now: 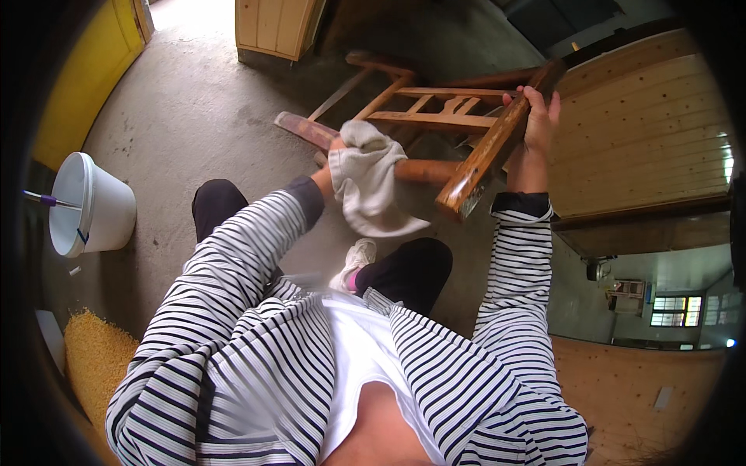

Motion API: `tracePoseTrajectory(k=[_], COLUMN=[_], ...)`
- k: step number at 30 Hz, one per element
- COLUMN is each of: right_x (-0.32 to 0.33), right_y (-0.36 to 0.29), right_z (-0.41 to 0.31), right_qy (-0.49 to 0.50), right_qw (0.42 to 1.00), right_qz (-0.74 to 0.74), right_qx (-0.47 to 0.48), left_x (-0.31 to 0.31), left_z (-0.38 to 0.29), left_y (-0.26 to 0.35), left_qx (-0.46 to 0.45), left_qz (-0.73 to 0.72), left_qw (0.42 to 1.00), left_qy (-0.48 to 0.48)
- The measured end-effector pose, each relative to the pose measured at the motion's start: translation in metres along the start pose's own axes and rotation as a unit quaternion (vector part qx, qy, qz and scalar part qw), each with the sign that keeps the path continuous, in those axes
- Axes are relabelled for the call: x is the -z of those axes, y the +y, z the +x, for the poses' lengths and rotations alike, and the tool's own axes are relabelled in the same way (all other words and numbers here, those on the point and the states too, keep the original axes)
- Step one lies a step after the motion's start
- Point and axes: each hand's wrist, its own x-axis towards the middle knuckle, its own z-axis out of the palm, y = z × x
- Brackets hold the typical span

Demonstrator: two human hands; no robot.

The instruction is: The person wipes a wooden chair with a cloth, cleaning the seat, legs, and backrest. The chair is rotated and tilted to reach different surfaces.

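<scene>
A brown wooden stool or chair frame (484, 169), with legs and crosswise rails, is tilted in front of me above the floor. My right hand (539, 116) grips the upper part of its thick, worn wooden bar. At a round leg, my left hand (331, 166) holds a beige cloth (370, 175), which wraps over the wood and hangs loosely below. The cloth hides part of that hand's fingers. The frame's farther legs point up and left, one with a worn reddish end.
A white bucket (111, 207) with a rod in it stands left on the concrete floor (169, 134). Yellow grains (99, 349) lie heaped at lower left. A wooden cabinet (271, 26) is ahead, and wood panelling (629, 145) rises close on the right.
</scene>
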Motion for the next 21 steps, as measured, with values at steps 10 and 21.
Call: tracePoseTrajectory(k=[10,21], right_x=[0.043,0.087], right_y=[0.021,0.035], right_z=[0.010,0.001], right_qy=[0.123,0.176], right_qw=[0.992,0.984], right_qz=[0.033,0.041], right_qx=[-0.025,-0.008], left_x=[-0.037,-0.039], left_z=[0.040,0.073], left_y=[0.140,0.176], left_qx=[0.070,-0.029], left_qz=[-0.089,-0.174], left_qw=[0.955,0.975], left_qy=[0.273,0.131])
